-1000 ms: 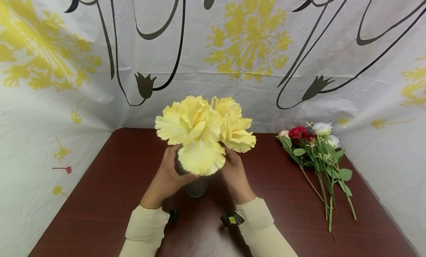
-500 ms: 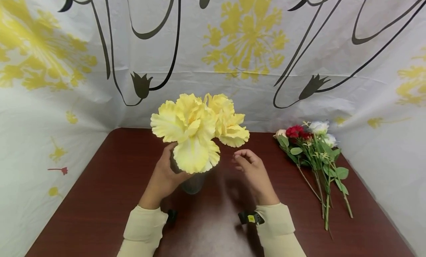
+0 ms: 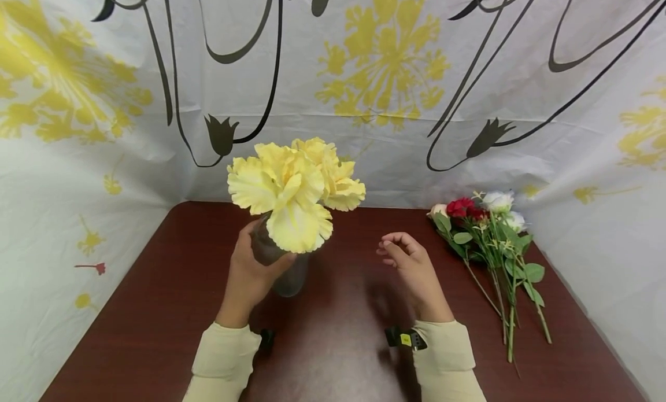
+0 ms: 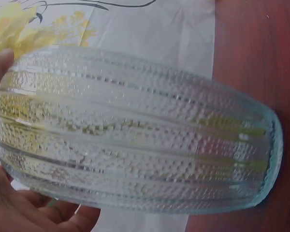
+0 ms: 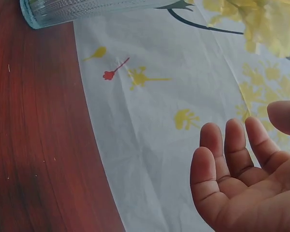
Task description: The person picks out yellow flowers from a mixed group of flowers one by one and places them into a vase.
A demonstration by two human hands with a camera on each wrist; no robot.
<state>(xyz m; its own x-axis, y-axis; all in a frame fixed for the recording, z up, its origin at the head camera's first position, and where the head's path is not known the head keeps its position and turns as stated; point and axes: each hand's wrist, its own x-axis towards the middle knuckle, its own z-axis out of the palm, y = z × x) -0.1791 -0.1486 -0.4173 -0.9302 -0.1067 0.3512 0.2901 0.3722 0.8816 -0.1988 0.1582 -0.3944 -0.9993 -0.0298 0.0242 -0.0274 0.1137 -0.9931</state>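
Note:
Two large yellow flowers (image 3: 299,205) with ruffled petals stand in a clear glass vase (image 4: 135,135) that has ribs and a bumpy texture. My left hand (image 3: 248,272) grips the vase near its top, thumb on the near side and fingers round the far side. Greenish stems show dimly through the glass in the left wrist view. My right hand (image 3: 413,272) is held above the table to the right of the vase, apart from it. Its fingers are loosely bent with nothing in them, as the right wrist view (image 5: 246,179) also shows of that hand.
On the right of the dark red-brown table (image 3: 354,367) lies a bunch of flowers (image 3: 494,246), with red, white and pale pink blooms and green leaves. A white cloth (image 3: 395,147) with yellow and dark plant prints hangs behind and at both sides.
My right hand has let go of the vase and moved right. My left hand has shifted the vase with its yellow flowers slightly left and away. The bunch on the right lies as before.

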